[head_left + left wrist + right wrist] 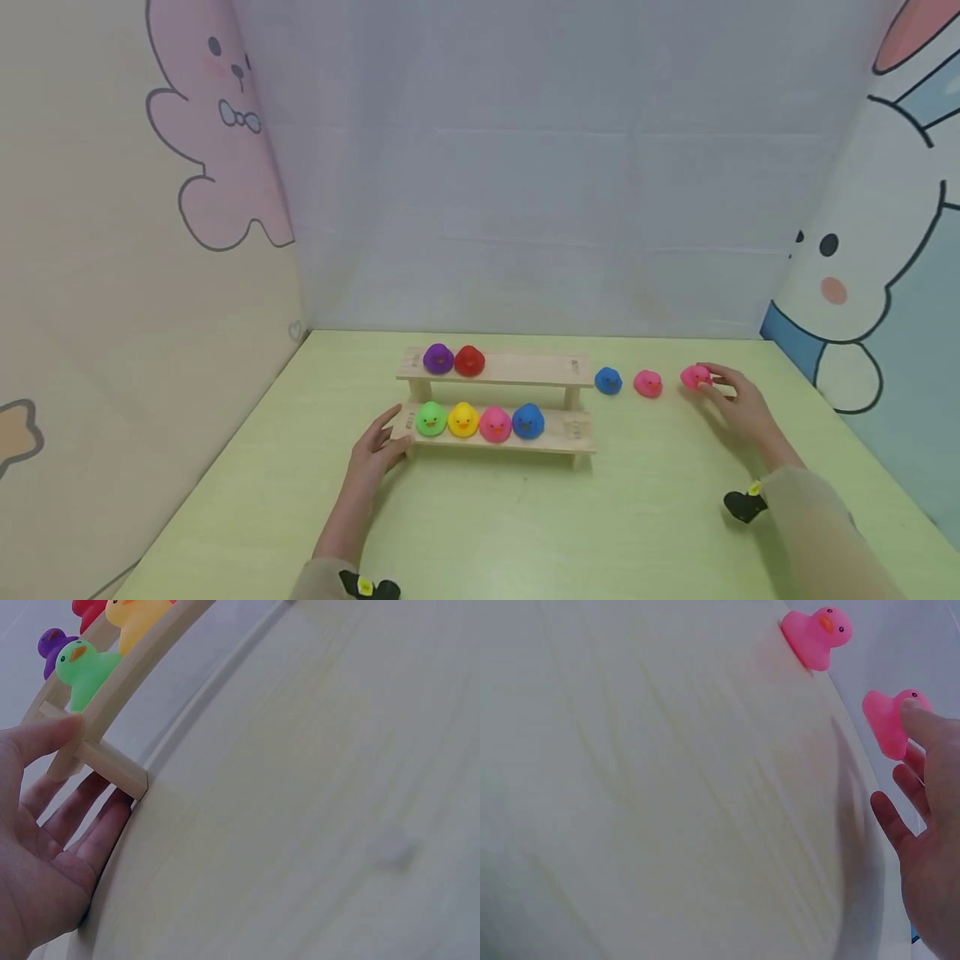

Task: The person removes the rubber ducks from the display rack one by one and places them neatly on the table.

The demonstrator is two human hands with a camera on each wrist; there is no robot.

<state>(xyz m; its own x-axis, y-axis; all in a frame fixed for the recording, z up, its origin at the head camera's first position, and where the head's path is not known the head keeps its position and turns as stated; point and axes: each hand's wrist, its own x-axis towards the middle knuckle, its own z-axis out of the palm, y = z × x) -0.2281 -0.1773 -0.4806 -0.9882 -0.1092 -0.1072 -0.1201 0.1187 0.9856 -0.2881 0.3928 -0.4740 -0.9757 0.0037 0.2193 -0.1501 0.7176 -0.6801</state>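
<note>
A two-tier wooden stand (517, 368) holds rubber ducks. My left hand (375, 454) grips the left end of its lower shelf; in the left wrist view the thumb lies on the shelf end and the fingers pass around the leg (112, 769). My right hand (746, 412) pinches a pink rubber duck (885, 724) between thumb and fingers, slightly above the table. On the lower shelf sit a green duck (431, 419), a yellow duck (463, 420), a pink duck (495, 425) and a blue duck (528, 422). A purple duck (438, 359) and a red duck (469, 361) stand on the upper shelf.
Right of the stand, a blue duck (608, 381) and another pink duck (648, 383) rest on the pale green table (510, 533). A white curtain (525, 167) rises behind the table, with printed cloth at both sides.
</note>
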